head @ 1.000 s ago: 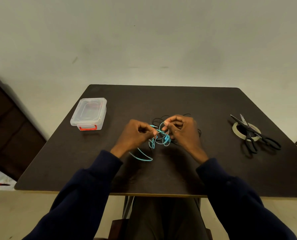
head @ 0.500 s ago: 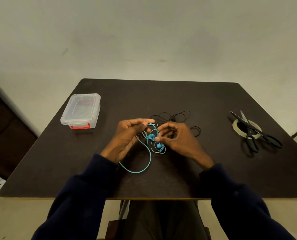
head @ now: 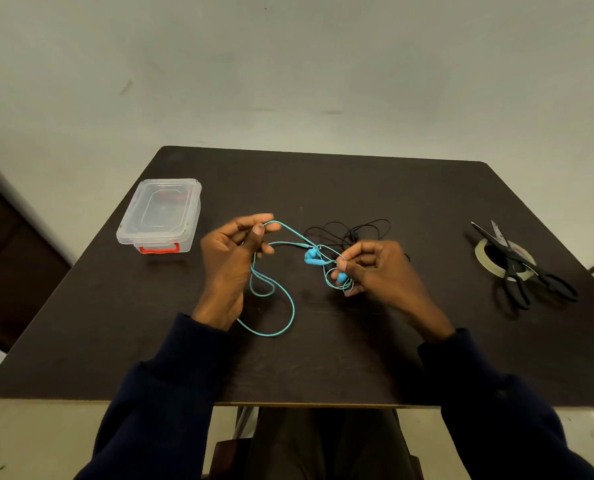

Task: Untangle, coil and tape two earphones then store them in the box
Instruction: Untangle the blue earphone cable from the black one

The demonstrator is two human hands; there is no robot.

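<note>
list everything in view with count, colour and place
table: 1, dark brown, under everything
storage box: 1, clear with red latch, lid on, table's left
turquoise earphones: 1 set, turquoise, tangled, between both hands
black earphones: 1 set, black, heaped on table beyond right hand
tape roll: 1, pale, table's right, under the scissors
scissors: 1, black, lying across the tape roll
left hand: 1, pinches the turquoise cable
right hand: 1, pinches the tangle by the earbuds
sleeves: 2, dark navy, bottom of view

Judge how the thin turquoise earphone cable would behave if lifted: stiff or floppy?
Probably floppy: the thin turquoise earphone cable sags in loops below the left hand. Likely light: fingertip pinches carry it. May snag: loops bunch at the right hand.
</note>
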